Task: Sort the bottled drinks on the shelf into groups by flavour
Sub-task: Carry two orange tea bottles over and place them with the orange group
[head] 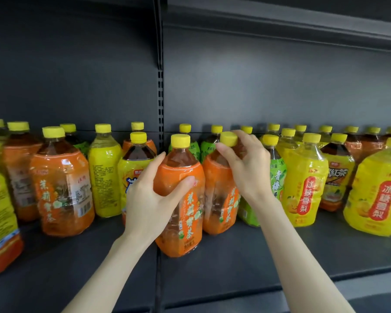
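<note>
冰糖雪梨 on two yellow bottles point(305, 193). 红茶 on the bottle between them point(338, 175). 青梅 on the green bottle point(278, 177). 茉莉 and 茶 on the front orange bottle point(185, 222) and the orange bottle beside it point(219, 195).

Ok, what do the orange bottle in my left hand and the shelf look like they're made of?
Orange bottle: likely clear plastic, see-through neck, under a glossy, wrinkled film label. Shelf: probably painted metal, matte dark grey with a slotted upright.
</note>
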`<state>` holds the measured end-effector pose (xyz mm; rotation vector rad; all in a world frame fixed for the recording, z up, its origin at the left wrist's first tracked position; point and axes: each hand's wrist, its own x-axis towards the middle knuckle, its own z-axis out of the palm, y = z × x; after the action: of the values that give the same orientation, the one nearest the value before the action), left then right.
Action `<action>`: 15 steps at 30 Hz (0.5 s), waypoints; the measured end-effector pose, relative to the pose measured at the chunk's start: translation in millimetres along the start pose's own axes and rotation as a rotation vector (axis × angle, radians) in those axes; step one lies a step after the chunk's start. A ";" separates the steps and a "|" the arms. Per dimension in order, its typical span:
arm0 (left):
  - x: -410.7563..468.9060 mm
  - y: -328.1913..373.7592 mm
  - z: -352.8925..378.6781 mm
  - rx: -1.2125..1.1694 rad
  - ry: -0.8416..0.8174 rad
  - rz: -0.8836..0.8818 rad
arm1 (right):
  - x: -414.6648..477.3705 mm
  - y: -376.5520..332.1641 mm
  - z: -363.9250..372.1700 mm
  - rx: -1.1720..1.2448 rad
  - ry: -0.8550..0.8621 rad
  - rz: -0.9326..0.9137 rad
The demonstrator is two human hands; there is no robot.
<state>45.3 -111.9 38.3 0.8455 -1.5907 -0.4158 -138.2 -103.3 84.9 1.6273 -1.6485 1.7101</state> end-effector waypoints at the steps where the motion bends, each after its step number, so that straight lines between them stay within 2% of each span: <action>1: -3.3 1.3 -2.5 -0.065 0.012 -0.012 | -4.1 -3.7 -5.7 0.028 0.022 0.014; 5: -21.3 3.4 -6.5 -0.324 0.081 -0.094 | -26.1 -16.6 -28.9 0.203 0.057 0.084; 8: -35.6 3.6 -2.2 -0.451 -0.019 -0.261 | -49.6 -13.7 -37.8 0.495 -0.026 0.196; 12: -51.4 -2.1 1.5 -0.494 -0.118 -0.392 | -86.1 4.7 -33.5 0.672 -0.202 0.429; 15: -56.5 -3.6 1.8 -0.485 -0.111 -0.410 | -96.7 10.0 -33.5 0.709 -0.262 0.486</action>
<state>45.1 -74.1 -3.8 0.7724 -1.3250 -1.1091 -130.6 -32.6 10.7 1.9032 -1.7755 2.6555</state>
